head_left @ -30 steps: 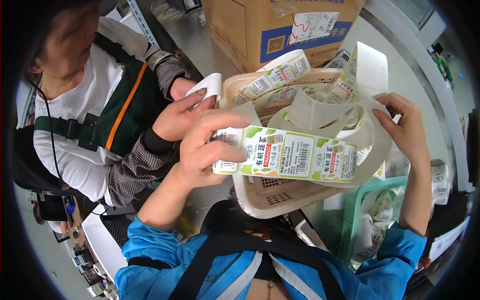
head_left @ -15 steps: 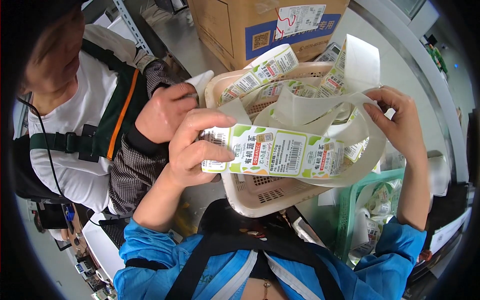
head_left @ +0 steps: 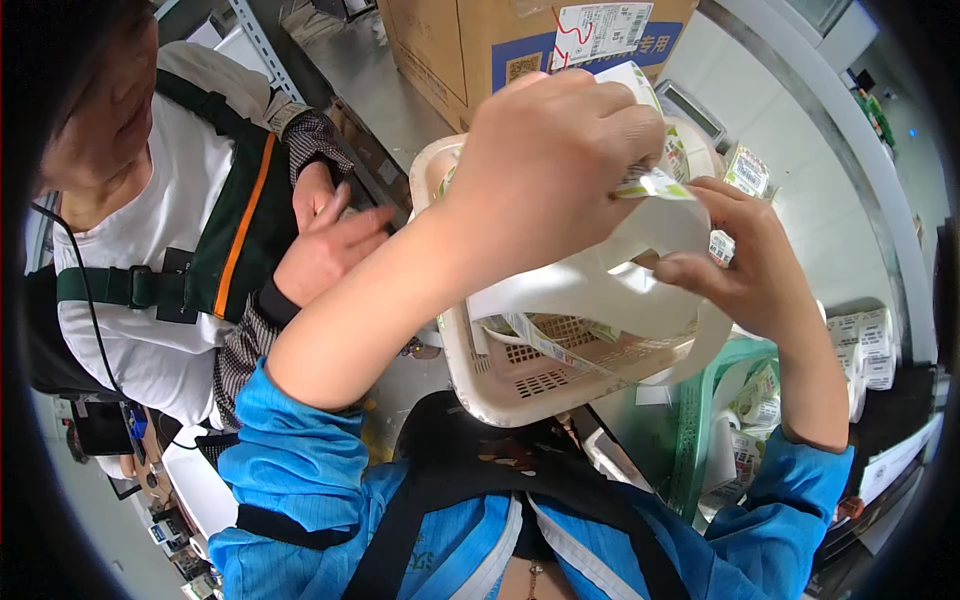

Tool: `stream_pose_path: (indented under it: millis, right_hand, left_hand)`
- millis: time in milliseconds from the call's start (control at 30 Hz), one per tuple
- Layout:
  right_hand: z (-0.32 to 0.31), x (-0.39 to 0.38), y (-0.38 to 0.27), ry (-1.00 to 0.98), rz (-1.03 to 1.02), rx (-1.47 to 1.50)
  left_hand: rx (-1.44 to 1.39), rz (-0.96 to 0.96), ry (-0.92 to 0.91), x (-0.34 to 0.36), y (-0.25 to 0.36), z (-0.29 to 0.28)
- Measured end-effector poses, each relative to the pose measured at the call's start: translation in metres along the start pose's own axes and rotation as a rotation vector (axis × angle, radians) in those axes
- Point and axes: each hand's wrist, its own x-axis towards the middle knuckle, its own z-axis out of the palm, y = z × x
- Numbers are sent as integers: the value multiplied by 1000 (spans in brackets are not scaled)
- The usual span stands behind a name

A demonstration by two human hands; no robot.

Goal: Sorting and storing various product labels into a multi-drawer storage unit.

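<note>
My left hand [head_left: 570, 165] is raised over the pale pink plastic basket [head_left: 470, 395], back of the hand toward me. Its fingers pinch a strip of printed labels on white backing. At the basket's right side my right hand [head_left: 750, 255] grips a curled part of the same label strip [head_left: 655, 240] between thumb and fingers. The strip loops between both hands and hangs down into the basket, its blank white side mostly toward me. More printed strip lies inside the basket, partly hidden by my left hand and forearm.
A green basket [head_left: 690, 430] with label rolls stands at the lower right, beside more label rolls [head_left: 870, 345]. Behind the pink basket are a cardboard box [head_left: 430, 50] and a small grey device [head_left: 692, 112]. A co-worker's hands [head_left: 330, 245] are close on the left.
My left hand has moved up and right across the basket, toward my right hand, bringing the strip along. The printed face no longer spans toward me. The co-worker's hands have come together.
</note>
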Motion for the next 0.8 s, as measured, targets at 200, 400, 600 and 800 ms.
stream_pose_path:
  millis: [200, 400, 600, 800]
  right_hand:
    - [-1, 5, 16, -2, 110, -237]
    - [-9, 6, 30, 56, 171, -276]
    - [-19, 3, 49, 176, 158, -365]
    - [-30, -1, 59, 218, 199, -402]
  left_hand:
    - [-153, -22, 71, 9, -5, 0]
    - [-221, -94, 59, -2, -22, -8]
    - [-293, -183, 29, -13, -33, -15]
    - [-271, -225, 19, -21, -41, -18]
